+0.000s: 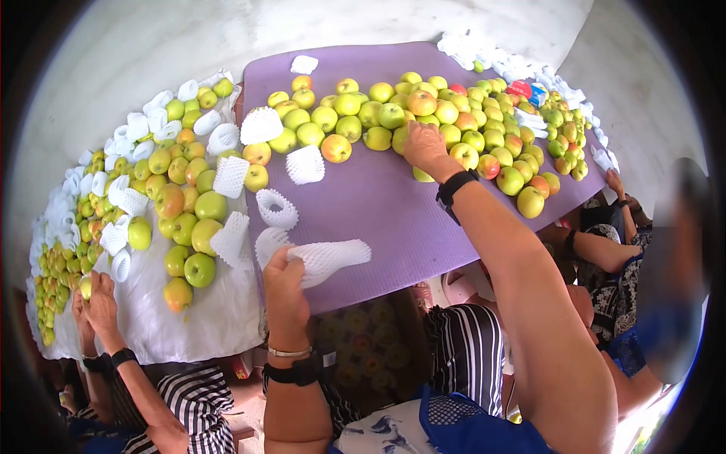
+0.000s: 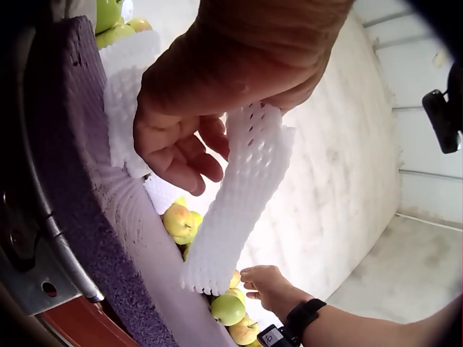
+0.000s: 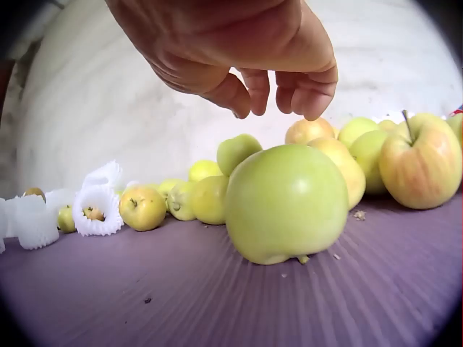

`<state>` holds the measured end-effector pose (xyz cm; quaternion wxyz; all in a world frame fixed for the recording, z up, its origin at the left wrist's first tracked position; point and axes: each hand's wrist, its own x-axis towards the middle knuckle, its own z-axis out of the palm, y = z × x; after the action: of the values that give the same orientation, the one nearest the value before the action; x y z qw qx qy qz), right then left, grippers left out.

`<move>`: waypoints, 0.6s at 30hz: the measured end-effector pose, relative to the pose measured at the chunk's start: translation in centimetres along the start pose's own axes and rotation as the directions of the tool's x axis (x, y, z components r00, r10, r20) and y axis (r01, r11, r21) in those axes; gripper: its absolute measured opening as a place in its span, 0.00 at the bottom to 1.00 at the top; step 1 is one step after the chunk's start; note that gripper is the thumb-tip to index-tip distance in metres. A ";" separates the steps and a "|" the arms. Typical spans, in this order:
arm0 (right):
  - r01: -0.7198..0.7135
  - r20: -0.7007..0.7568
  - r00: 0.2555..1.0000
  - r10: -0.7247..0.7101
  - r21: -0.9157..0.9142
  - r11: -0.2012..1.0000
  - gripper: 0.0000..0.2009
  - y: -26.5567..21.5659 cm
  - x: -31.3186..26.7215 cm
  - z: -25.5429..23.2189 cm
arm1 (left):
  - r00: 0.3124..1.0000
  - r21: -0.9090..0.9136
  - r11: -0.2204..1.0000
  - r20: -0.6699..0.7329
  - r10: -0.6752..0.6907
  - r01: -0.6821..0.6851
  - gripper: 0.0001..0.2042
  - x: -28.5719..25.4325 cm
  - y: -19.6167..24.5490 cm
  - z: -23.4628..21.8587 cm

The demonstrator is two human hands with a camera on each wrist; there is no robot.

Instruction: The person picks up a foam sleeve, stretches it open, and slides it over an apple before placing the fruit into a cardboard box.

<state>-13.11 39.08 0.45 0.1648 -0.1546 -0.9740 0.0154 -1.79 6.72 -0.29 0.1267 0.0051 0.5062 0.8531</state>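
Note:
My left hand [image 1: 287,299] holds a white foam net sleeve [image 1: 336,257] near the front of the purple mat [image 1: 355,212]. From the fingers the sleeve stretches out long and tube-shaped, its mesh plain in the left wrist view. Over the front edge of the apple pile is my right hand [image 1: 426,144], fingers bent downward with nothing seen between them. Just below it in the right wrist view, a large green apple [image 3: 286,206] lies tipped on the mat, and a yellow-red apple [image 3: 419,160] sits to its right. Part of the pile is hidden behind the hand.
More foam sleeves, such as a ring-shaped one [image 1: 277,209], lie by the mat's left edge. A pale cloth [image 1: 234,318] on the left bears apples and sleeves, where another person's hands [image 1: 100,310] hold an apple. Someone else's hand [image 1: 614,181] is far right. Below sits a box of apples [image 1: 359,340].

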 end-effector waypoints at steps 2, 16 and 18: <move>-0.008 0.061 0.998 0.010 -0.028 1.000 0.14 -0.7 0.1 -0.1 | 1.000 -0.037 0.999 -0.018 -0.013 0.012 0.10 -0.2 0.4 0.3; -0.021 0.293 0.953 -0.082 0.330 0.944 0.20 -4.6 -3.7 -0.8 | 0.983 0.326 0.945 -0.157 0.094 -0.039 0.09 1.2 -0.6 -1.1; 0.031 0.233 0.963 -0.133 0.397 0.917 0.20 -4.6 -5.0 -1.2 | 0.971 0.409 0.912 -0.200 0.134 -0.042 0.10 1.6 -0.4 -1.3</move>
<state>-9.60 33.17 0.35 0.0659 -0.0743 -0.9701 0.2216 -3.46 6.12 -1.44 0.0263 -0.0422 0.6807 0.7309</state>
